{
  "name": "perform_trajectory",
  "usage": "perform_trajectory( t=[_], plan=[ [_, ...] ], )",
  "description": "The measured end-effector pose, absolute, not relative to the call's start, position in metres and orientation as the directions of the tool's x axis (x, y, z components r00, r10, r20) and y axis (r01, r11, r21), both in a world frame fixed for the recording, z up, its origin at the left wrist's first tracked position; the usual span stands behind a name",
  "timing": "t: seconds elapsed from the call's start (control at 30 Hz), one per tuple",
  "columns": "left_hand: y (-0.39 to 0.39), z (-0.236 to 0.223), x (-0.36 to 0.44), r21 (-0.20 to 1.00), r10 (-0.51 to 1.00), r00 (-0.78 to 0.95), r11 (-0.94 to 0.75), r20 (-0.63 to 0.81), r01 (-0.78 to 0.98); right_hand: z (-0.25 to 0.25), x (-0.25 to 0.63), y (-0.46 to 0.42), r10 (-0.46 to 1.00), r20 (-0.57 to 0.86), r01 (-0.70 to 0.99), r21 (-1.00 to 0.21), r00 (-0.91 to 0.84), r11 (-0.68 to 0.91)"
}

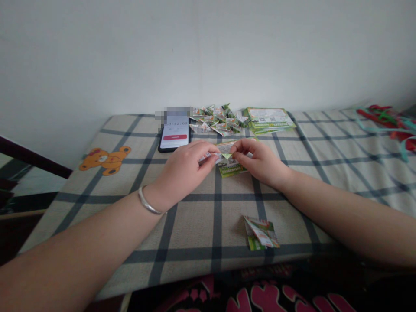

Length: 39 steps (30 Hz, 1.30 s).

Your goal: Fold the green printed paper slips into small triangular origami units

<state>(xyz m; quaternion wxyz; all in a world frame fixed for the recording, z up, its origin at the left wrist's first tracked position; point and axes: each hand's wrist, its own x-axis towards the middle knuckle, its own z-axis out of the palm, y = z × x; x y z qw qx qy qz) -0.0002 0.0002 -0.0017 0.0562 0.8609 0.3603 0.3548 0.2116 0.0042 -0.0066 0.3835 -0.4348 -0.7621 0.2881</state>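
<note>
Between my two hands is a small folded piece of printed paper, green and white. My left hand, with a silver bangle at the wrist, pinches its left end. The fingertips of my right hand are closed on its right end. Under them lies a flat printed leaflet with a green edge, partly covered by my fingers. Nearer to me, a loosely folded leaflet rests on the checked tablecloth.
Behind my hands are a phone showing a timer, a pile of folded papers and a stack of flat leaflets. An orange bear cutout lies at the left. Red and teal ribbons lie at the far right. A white wall stands behind.
</note>
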Motion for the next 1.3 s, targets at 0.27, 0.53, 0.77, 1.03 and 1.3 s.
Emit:
perform_trajectory(
  t=[0.27, 0.53, 0.77, 1.03, 1.3],
  plan=[
    [0.000, -0.002, 0.000, 0.320, 0.654, 0.502, -0.735, 0.565, 0.598, -0.002, 0.211, 0.000, 0.839, 0.407, 0.484, -0.687, -0.361, 0.542],
    [-0.001, -0.004, 0.000, 0.372, 0.718, 0.453, -0.675, 0.528, 0.637, -0.001, 0.211, 0.002, 0.845, 0.408, 0.540, -0.649, -0.346, 0.535],
    [0.001, -0.002, -0.001, 0.417, 0.794, 0.418, -0.594, 0.442, 0.688, -0.004, 0.219, 0.007, 0.845, 0.462, 0.623, -0.585, -0.269, 0.519],
    [0.001, 0.000, -0.001, 0.168, 0.624, 0.560, -0.735, 0.544, 0.657, -0.001, 0.218, 0.005, 0.699, 0.551, 0.627, -0.359, -0.455, 0.691],
    [0.001, 0.002, -0.003, 0.147, 0.628, 0.567, -0.729, 0.533, 0.669, 0.001, 0.218, 0.003, 0.733, 0.544, 0.604, -0.441, -0.407, 0.663]
  ],
)
